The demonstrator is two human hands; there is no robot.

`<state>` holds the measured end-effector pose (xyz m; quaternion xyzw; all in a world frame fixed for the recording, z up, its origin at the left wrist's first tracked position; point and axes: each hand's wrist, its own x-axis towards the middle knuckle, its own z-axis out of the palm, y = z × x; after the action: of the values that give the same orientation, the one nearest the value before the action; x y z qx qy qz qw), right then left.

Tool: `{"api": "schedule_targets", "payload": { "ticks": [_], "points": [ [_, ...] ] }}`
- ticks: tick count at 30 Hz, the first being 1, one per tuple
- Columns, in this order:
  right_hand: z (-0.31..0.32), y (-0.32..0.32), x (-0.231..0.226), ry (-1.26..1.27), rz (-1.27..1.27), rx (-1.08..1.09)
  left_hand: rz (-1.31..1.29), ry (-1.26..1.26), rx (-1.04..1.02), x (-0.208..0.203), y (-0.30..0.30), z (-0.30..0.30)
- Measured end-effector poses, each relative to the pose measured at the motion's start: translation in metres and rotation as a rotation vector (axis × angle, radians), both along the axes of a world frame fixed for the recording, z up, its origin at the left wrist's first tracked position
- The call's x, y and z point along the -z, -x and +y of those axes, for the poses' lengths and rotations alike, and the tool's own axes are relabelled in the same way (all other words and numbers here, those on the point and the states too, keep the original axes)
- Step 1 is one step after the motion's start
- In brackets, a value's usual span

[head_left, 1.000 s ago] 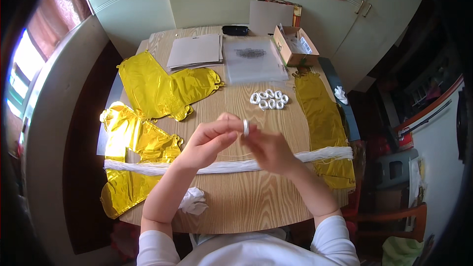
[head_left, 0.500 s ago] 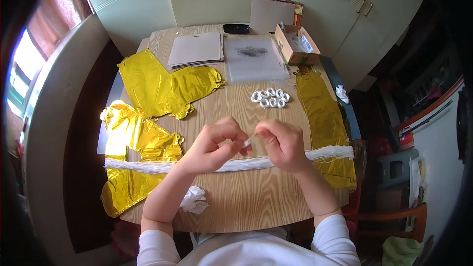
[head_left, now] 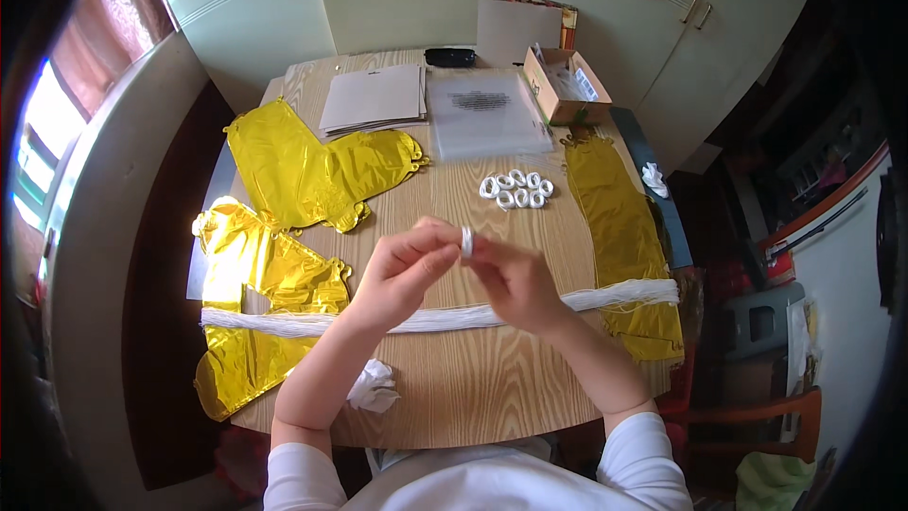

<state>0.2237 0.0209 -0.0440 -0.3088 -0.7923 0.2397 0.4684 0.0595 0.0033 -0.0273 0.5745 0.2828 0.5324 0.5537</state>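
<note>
Between my two hands, above the middle of the table, is a small coil of white string. My left hand pinches the coil at its fingertips. My right hand has its fingers closed against the coil's right side; it is a little blurred, and any loose string end there is too small to see. Under both wrists a long bundle of white string lies across the table. Beyond my hands sits a cluster of several finished-looking white string coils.
Gold foil balloons lie flat on the left, and more gold foil on the right. Grey card sheets, clear plastic bags, a black case and a cardboard box stand at the back. Crumpled white tissue lies near the front edge.
My right hand has swung round and its fingers now meet the coil from the right. The coil has turned upright at my left fingertips; the taut strand seen earlier no longer shows.
</note>
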Motion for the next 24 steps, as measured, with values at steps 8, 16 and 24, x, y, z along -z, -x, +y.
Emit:
{"api": "schedule_targets", "payload": {
  "ticks": [8, 16, 24],
  "points": [
    [0.005, -0.014, -0.016, -0.078, 0.04, 0.089, 0.33, -0.106, -0.029, 0.002, 0.004, 0.003],
    [0.007, -0.006, -0.003, 0.074, 0.197, 0.019, -0.031, -0.048, 0.108, 0.016, 0.006, 0.008],
    [0.004, -0.001, 0.007, 0.379, 0.335, 0.033, 0.203, -0.289, -0.046, 0.018, -0.006, 0.011]
  ]
}}
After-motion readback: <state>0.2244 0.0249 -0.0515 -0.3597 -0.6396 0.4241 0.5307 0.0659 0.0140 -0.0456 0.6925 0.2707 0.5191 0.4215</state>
